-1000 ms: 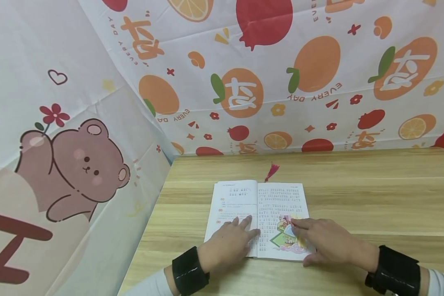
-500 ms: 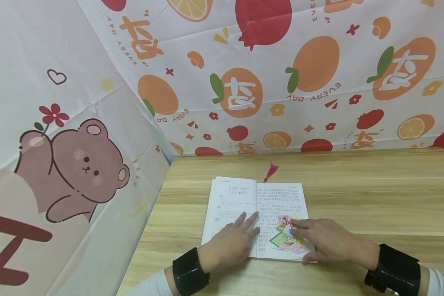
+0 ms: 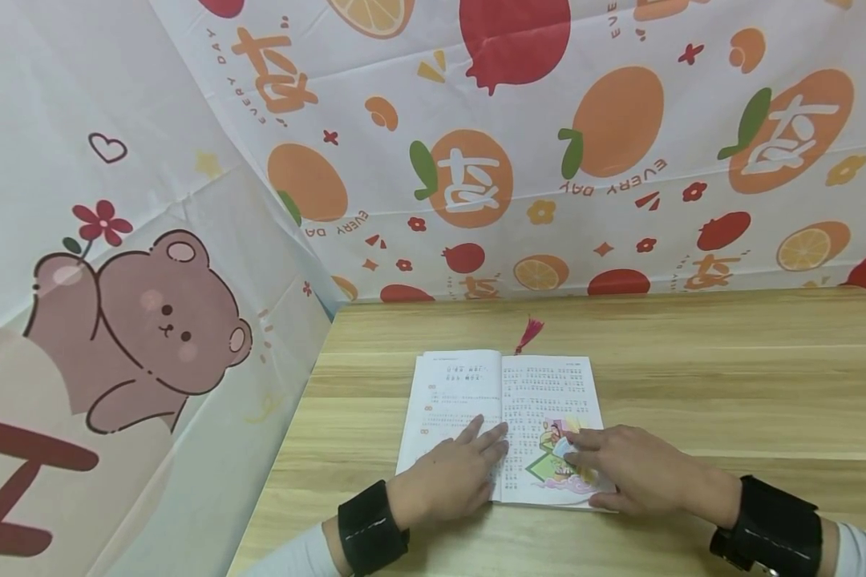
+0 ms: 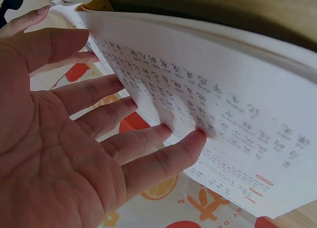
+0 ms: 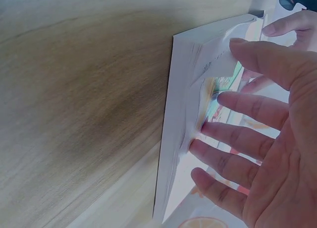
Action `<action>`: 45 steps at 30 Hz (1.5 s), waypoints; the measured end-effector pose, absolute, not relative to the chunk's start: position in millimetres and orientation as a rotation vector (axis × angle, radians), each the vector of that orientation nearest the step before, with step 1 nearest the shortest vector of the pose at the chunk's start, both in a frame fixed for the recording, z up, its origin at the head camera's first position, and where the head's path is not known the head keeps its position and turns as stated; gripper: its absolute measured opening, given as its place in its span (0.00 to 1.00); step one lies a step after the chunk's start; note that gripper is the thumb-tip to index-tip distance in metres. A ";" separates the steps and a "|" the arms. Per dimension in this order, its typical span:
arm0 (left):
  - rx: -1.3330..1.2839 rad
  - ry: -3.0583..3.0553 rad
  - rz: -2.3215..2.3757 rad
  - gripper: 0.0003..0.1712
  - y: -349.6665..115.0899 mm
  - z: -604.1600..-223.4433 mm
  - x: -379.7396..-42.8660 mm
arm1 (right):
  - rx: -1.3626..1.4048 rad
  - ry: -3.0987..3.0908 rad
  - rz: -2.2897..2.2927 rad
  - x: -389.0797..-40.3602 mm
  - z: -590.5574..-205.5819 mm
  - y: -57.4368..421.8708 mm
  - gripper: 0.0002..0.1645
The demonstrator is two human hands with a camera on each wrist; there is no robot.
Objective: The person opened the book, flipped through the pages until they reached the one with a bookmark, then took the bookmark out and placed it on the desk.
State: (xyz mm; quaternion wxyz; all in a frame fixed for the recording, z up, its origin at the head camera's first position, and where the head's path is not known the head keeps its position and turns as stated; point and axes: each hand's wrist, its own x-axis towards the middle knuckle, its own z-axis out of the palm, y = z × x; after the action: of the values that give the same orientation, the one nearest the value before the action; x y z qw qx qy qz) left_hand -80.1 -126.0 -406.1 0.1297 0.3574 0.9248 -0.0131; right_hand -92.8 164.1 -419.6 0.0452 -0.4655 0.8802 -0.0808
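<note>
Head view: a book (image 3: 548,385) lies open on a wooden table (image 3: 736,377), pages up, its fold running away from the person between the two hands. Print covers the left page (image 3: 451,389); the right page (image 3: 544,365) has print and, lower down, a coloured drawing (image 3: 548,469). The left hand (image 3: 447,474) lies across the lower left page, fingers straight and slightly spread, tips towards the fold, so it is the hand nearer that fold. The right hand (image 3: 635,465) comes over the right page's outer edge; that page lies mostly to the left of its fingers. The right wrist view shows these fingers nearly straight and spread, the thumb set apart from them near the bottom corner, where paper bows up. Whether the thumb presses there cannot be told. A red tassel (image 3: 530,335) sticks out past the book's top edge. Each wrist wears a black band (image 3: 371,525). Behind the table hangs fruit-printed cloth (image 3: 606,232); at left, a bear (image 3: 166,320) is printed on pale cloth (image 3: 36,200).
</note>
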 end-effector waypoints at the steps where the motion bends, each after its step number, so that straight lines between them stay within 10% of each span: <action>1: 1.043 2.687 -0.033 0.33 -126.1 -406.7 -80.1 | -1.431 2.689 -0.239 -92.4 -419.4 163.9 0.30; 16: 1.002 2.730 0.039 0.48 -113.9 -418.5 -79.9 | -1.478 2.787 -0.175 -92.4 -415.7 155.7 0.23; 22: 1.035 2.848 0.025 0.46 -102.2 -424.0 -78.3 | -1.778 3.007 -0.092 -92.0 -407.7 145.4 0.38; 25: 0.971 2.893 0.038 0.46 -99.0 -425.8 -75.9 | -1.932 3.093 -0.157 -90.9 -405.5 140.7 0.27; 33: 0.906 3.106 0.118 0.72 -104.4 -420.4 -65.9 | -1.689 3.220 -0.283 -84.3 -411.0 145.3 0.36; 41: 1.165 3.176 -0.572 0.35 -119.8 -418.6 -71.1 | -1.434 2.981 -0.142 -77.1 -422.8 160.7 0.39; 45: 1.143 2.926 -0.293 0.36 -126.8 -417.6 -74.7 | -1.326 2.844 -0.179 -74.5 -425.7 164.8 0.45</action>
State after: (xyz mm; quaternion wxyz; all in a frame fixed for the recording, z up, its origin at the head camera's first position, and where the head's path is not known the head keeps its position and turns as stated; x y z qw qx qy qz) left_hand -74.7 -126.8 -417.6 -0.0065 0.3623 0.9274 -0.0928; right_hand -74.5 164.8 -425.7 -0.0008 -0.4218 0.9049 -0.0570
